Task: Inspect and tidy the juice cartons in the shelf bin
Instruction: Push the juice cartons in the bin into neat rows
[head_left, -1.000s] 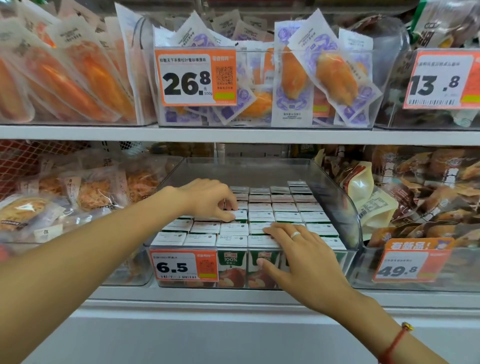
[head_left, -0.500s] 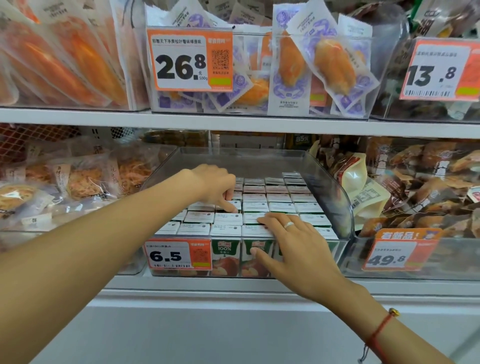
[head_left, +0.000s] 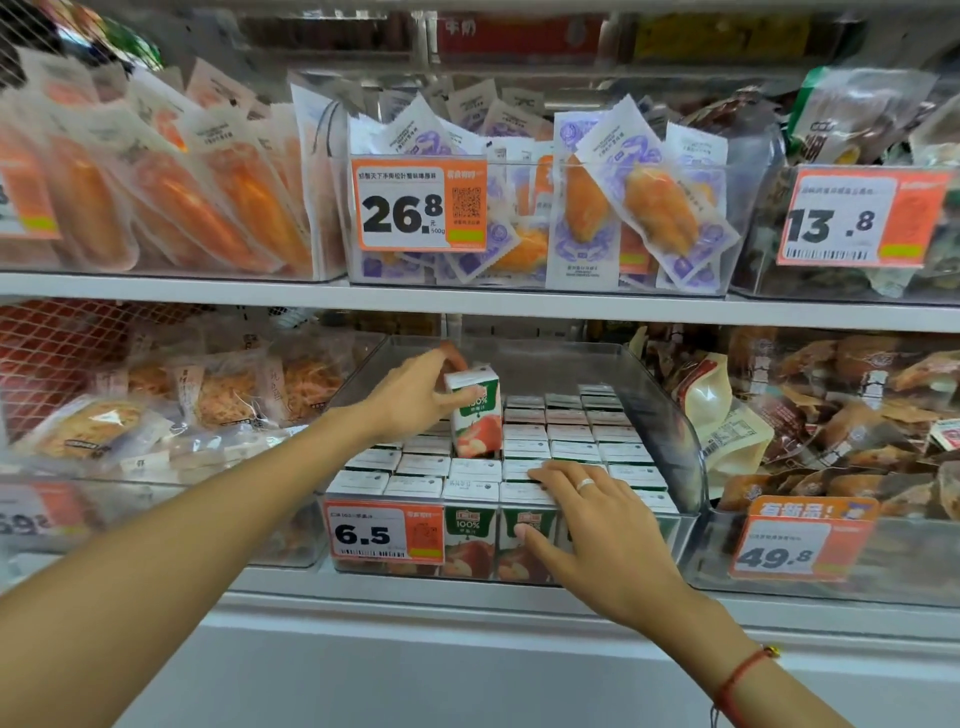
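Now one carton (head_left: 475, 415) up from the rows, in left hand (head_left: 415, 397).

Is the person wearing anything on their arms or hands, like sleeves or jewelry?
No sleeves show: both forearms are bare. The right hand has a pale, silvery ring on one of its fingers, and a thin red string bracelet with a small gold-coloured bead goes round that wrist. The left hand wears nothing that shows.

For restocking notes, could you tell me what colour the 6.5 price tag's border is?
Orange, around the 6.5 price tag, clearest in the head view.
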